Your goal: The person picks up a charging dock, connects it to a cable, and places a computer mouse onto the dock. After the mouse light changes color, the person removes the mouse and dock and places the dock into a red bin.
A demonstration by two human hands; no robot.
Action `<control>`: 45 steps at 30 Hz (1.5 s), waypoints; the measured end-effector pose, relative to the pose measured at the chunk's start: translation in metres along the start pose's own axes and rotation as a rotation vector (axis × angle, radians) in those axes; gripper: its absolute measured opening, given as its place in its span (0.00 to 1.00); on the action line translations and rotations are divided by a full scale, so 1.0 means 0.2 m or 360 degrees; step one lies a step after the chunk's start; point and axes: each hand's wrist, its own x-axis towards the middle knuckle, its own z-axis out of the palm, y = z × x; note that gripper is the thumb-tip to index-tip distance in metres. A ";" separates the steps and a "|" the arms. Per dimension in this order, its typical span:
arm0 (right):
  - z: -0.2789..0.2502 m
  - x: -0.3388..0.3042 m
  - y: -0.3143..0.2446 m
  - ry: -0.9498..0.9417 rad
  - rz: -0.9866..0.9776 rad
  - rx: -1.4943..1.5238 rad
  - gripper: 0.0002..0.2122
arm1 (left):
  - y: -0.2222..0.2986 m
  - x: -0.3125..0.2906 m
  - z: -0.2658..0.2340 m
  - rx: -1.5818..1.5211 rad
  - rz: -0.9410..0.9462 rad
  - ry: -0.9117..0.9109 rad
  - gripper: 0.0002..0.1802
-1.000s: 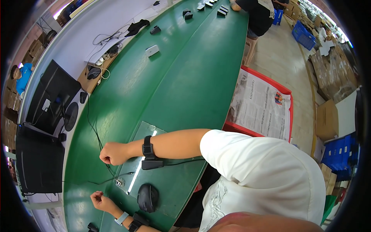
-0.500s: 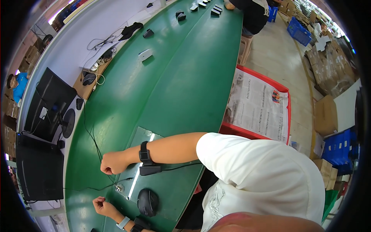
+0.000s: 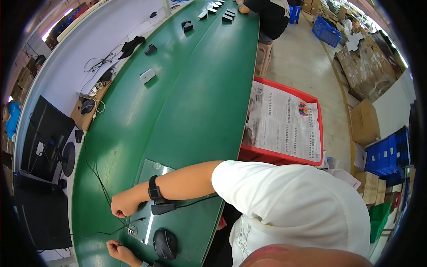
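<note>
My right hand (image 3: 125, 205), at the end of the white-sleeved arm, is curled into a fist over the green table (image 3: 195, 102). A black strap with a small black box (image 3: 163, 208) is around that wrist. Thin black cables (image 3: 98, 178) run down close to the fist. Lower down, my left hand (image 3: 119, 251) is also closed, with nothing visible in its fingers; its wrist is cut off at the lower edge. Between the hands lies a small metallic plug (image 3: 131, 230). A black computer mouse (image 3: 165, 244) rests on a clear sheet (image 3: 189, 229), apart from both hands.
Two black monitors (image 3: 43, 209) stand along the left. Farther up the table are a white box-shaped device (image 3: 147, 76) and several small black and white items. A red crate (image 3: 319, 129) with printed paper adjoins the right edge. A seated person (image 3: 272, 20) works at the far end.
The view has shifted, so the table and monitors appear farther left and the far table items higher. Both hands stay closed in nearly the same places over the table.
</note>
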 end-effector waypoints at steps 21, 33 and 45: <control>0.01 -0.01 0.06 0.0047 -0.0108 0.0034 0.10 | 0.00 -0.01 0.04 -0.0212 -0.0110 -0.0093 0.11; 0.03 0.00 0.03 0.0049 -0.0051 0.0083 0.11 | 0.00 -0.02 0.03 -0.0111 -0.0122 -0.0086 0.10; 0.02 0.01 0.08 0.0119 -0.0029 0.0102 0.11 | -0.03 0.02 0.01 -0.0169 -0.0194 -0.0092 0.08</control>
